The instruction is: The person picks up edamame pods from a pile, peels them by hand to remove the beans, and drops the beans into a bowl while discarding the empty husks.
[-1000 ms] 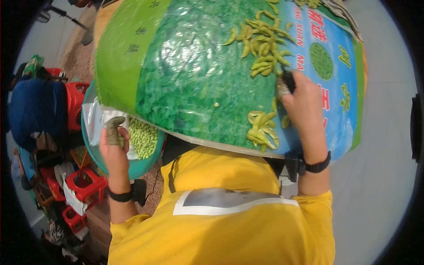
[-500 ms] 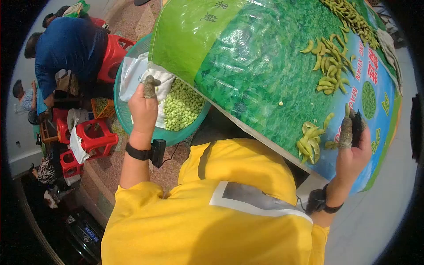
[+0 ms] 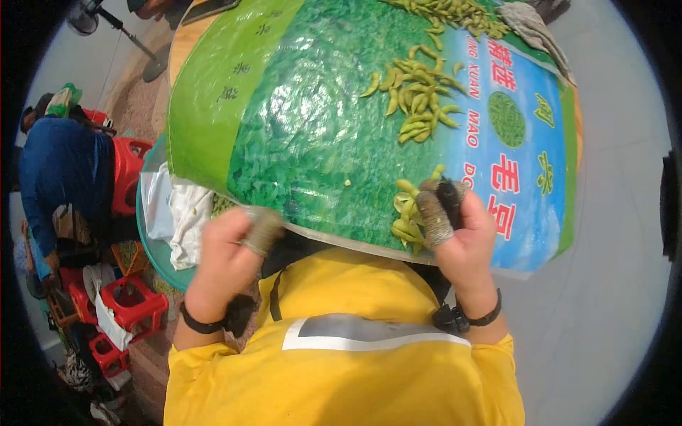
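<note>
My left hand (image 3: pixel 231 248) is over the near left edge of the sheet-covered table, blurred, its fingers curled and a grey-brown wrap round the thumb. Whatever it may hold is hidden. My right hand (image 3: pixel 458 227), thumb and finger wrapped in grey and black, is closed at the tips on an edamame pod (image 3: pixel 438 171) that pokes out past them. Just left of it lie split, emptied edamame pods (image 3: pixel 405 226) on the printed plastic sheet (image 3: pixel 305 142). Farther off is a loose group of edamame pods (image 3: pixel 419 96). One small bean (image 3: pixel 347 183) sits alone on the sheet.
A teal basket (image 3: pixel 158 245) with a white cloth (image 3: pixel 188 224) and shelled beans (image 3: pixel 224 205) stands left of the table. More pods (image 3: pixel 458 13) and a grey cloth (image 3: pixel 533 28) lie at the back. A person in blue (image 3: pixel 67 170) is near red stools (image 3: pixel 135 305).
My left hand has moved from above the basket to the table's near edge. My right hand has come in closer to the emptied pods. The view has turned towards the table.
</note>
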A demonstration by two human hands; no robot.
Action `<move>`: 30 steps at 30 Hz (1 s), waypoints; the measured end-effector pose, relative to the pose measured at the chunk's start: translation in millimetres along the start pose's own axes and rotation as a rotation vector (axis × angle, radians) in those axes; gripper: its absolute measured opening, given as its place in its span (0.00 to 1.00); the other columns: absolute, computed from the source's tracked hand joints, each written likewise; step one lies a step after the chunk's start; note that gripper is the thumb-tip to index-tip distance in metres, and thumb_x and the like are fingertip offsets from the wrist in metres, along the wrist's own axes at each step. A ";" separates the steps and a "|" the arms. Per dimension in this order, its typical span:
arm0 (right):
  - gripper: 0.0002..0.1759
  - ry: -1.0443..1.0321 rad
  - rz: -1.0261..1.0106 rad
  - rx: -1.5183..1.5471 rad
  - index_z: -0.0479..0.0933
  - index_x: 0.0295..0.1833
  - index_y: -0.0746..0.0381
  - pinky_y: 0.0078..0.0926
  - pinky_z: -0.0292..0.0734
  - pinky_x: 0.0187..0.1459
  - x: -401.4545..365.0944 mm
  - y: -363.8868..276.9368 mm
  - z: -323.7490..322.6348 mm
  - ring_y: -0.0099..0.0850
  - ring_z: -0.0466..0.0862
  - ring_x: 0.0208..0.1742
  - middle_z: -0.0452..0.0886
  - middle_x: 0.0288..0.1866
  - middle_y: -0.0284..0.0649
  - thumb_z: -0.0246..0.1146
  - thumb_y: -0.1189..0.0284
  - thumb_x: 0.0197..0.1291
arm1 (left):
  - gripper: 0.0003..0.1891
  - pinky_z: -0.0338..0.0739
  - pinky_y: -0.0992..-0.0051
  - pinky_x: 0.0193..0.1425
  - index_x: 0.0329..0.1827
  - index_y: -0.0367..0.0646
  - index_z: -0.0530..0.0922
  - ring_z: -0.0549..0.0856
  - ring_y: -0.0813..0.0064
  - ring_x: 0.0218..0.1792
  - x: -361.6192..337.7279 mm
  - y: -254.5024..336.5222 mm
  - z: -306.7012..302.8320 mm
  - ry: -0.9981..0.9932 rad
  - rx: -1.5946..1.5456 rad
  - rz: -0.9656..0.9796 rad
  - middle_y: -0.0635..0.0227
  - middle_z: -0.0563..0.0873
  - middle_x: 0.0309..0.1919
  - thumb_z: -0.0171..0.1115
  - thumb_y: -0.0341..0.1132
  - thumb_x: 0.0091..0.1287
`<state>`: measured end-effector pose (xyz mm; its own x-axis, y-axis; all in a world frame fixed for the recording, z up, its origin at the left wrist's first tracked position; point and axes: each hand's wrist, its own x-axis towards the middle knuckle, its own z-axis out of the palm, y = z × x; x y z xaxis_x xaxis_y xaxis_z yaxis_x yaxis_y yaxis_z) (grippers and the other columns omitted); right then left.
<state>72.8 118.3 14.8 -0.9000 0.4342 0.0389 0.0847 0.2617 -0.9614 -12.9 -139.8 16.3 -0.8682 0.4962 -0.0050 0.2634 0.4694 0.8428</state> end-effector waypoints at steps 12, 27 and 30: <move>0.17 -0.184 -0.125 -0.139 0.72 0.53 0.65 0.31 0.76 0.40 -14.9 -0.8 -13.0 0.45 0.82 0.41 0.80 0.41 0.49 0.59 0.76 0.57 | 0.07 0.72 0.84 0.34 0.45 0.38 0.77 0.77 0.86 0.33 47.1 44.1 92.1 -0.374 -0.833 -0.270 0.72 0.82 0.34 0.54 0.30 0.68; 0.20 -0.306 -0.021 0.056 0.68 0.62 0.62 0.16 0.71 0.29 -9.3 10.2 -14.8 0.16 0.74 0.26 0.76 0.32 0.31 0.53 0.77 0.64 | 0.09 0.74 0.73 0.31 0.41 0.37 0.77 0.79 0.72 0.28 48.1 38.6 96.8 -0.095 0.082 0.476 0.62 0.80 0.29 0.63 0.28 0.59; 0.19 -0.412 0.319 0.366 0.68 0.61 0.59 0.13 0.65 0.22 -4.2 4.6 -18.3 0.14 0.69 0.20 0.73 0.28 0.28 0.52 0.76 0.65 | 0.08 0.72 0.72 0.27 0.41 0.38 0.77 0.77 0.73 0.24 49.5 28.7 101.2 -0.177 -0.093 0.380 0.63 0.80 0.27 0.63 0.28 0.59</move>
<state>84.7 133.4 15.2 -0.9516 0.0562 -0.3022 0.2893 -0.1690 -0.9422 -5.7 -27.9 -14.2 -0.6291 0.7426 0.2298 0.5048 0.1655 0.8472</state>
